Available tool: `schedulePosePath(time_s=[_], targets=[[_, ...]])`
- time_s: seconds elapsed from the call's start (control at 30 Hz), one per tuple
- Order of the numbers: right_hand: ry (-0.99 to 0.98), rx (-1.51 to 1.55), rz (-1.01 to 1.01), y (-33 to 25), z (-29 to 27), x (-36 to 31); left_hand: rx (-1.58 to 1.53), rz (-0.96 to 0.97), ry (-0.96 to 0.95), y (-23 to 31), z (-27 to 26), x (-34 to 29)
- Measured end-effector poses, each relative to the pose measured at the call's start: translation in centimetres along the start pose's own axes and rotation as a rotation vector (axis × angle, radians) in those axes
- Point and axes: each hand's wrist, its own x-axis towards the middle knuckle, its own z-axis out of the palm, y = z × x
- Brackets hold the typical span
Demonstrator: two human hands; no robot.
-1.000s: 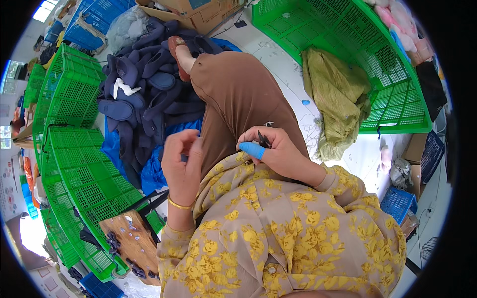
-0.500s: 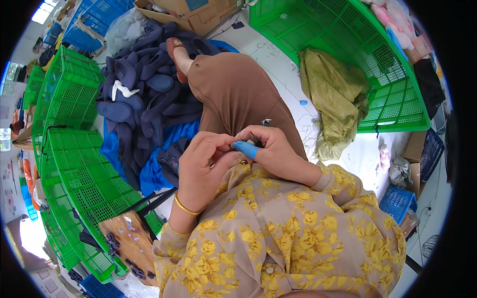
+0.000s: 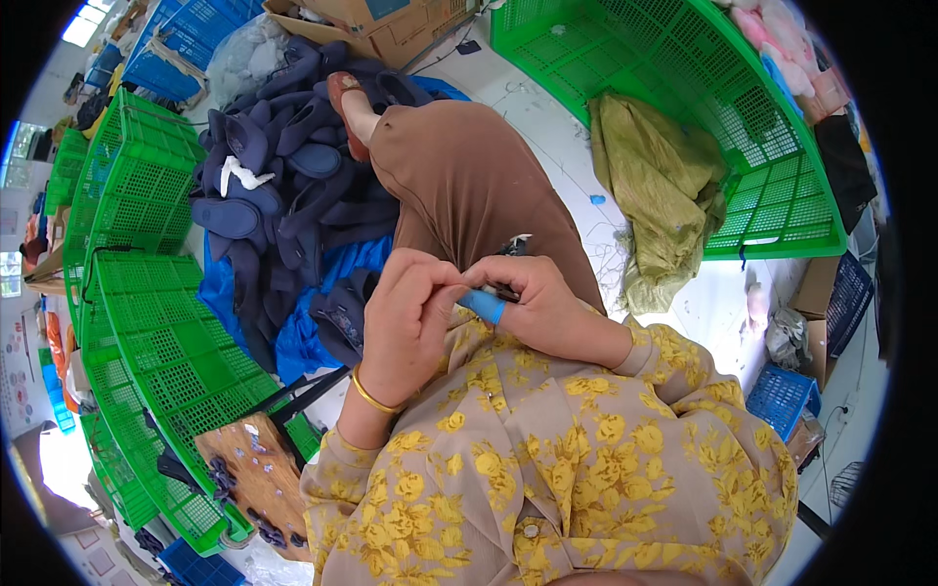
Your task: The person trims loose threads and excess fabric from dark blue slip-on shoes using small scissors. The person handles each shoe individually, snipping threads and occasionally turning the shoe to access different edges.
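Over my lap, my left hand (image 3: 403,317) and my right hand (image 3: 547,308) meet, thumbs and fingertips pinched together. A gold bangle (image 3: 373,393) circles my left wrist. Blue tape (image 3: 485,306) wraps the thumb of my right hand. Something small and dark shows under the right fingers, too hidden to name. Just beyond those fingers, a small dark piece with a whitish tip (image 3: 516,243) sticks out against my brown trousers (image 3: 459,176). What the left fingertips pinch is hidden.
Left of my leg, navy shoes (image 3: 283,186) lie heaped on a blue sheet (image 3: 293,352). Green crates (image 3: 166,342) line the left; another green crate (image 3: 674,59) stands far right beside an olive sack (image 3: 655,176). A wooden board (image 3: 256,479) with small dark pieces sits lower left.
My left hand has turned slightly, its fingers now closer together and more upright. The blue-taped thumb has shifted a little, and the dark piece beyond my right hand shows more.
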Motion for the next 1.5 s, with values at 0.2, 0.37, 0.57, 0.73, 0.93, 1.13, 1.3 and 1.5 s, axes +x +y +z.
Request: schedulePosePath(time_s=[0.2,0.37,0.57,0.73,0.93,1.13,1.3,1.5], targets=[[0.021,0.325,0.182,1.2,0.1,0.7,0.099,0.188,0.026,1.7,-0.1,-1.1],[-0.016,0.622,0.295,0.8,-0.3,1.0,-0.085,0.243,-0.232,1.7,0.3,-1.8],[-0.077,0.817,0.293,1.0,-0.6,0.8,-0.333,-0.233,0.048,0.2,0.3,-2.4],[-0.080,0.781,0.280,0.8,-0.5,0.7,-0.760,-0.574,0.000,0.2,1.1,-1.0],[-0.026,0.750,0.300,0.4,-0.6,0.4,-0.916,-0.555,-0.055,-0.7,0.5,-1.3],[-0.012,0.654,0.265,-0.3,-0.2,0.2,-0.918,-0.543,0.060,0.5,0.3,-0.8],[-0.039,0.644,0.245,-0.1,-0.2,0.2,-0.985,-0.564,0.112,0.6,0.2,-0.6],[-0.054,0.626,0.257,0.1,-0.2,0.0,-1.053,-0.521,0.202,0.6,-0.2,-0.2]])
